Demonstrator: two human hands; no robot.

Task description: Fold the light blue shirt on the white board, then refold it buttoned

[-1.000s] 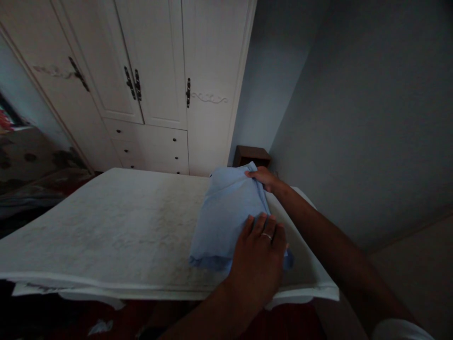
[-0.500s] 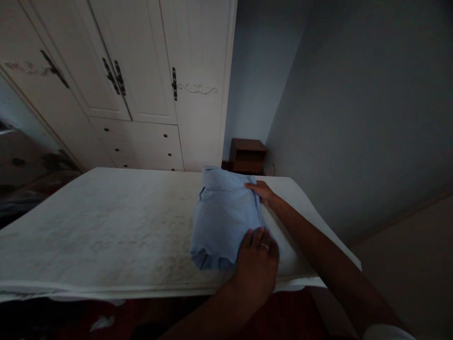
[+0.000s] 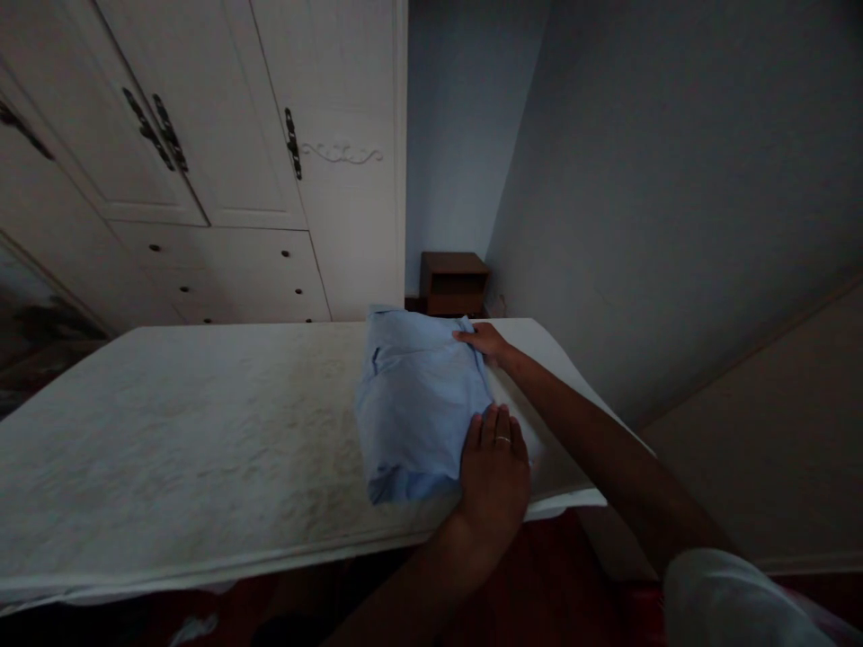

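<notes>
A folded light blue garment lies flat on the white padded surface, near its right end. My left hand, with a ring on one finger, rests flat and open on the garment's near right corner. My right hand reaches over from the right, and its fingers lie stretched on the garment's far right corner. Neither hand lifts the cloth.
A white wardrobe with dark handles and drawers stands behind the surface. A small brown bedside cabinet sits in the corner by the grey wall. The surface's near edge runs just below my left hand.
The garment's raised far edge has come down flat and the bundle has tightened. Both hands slid slightly left with it. The camera has turned right.
</notes>
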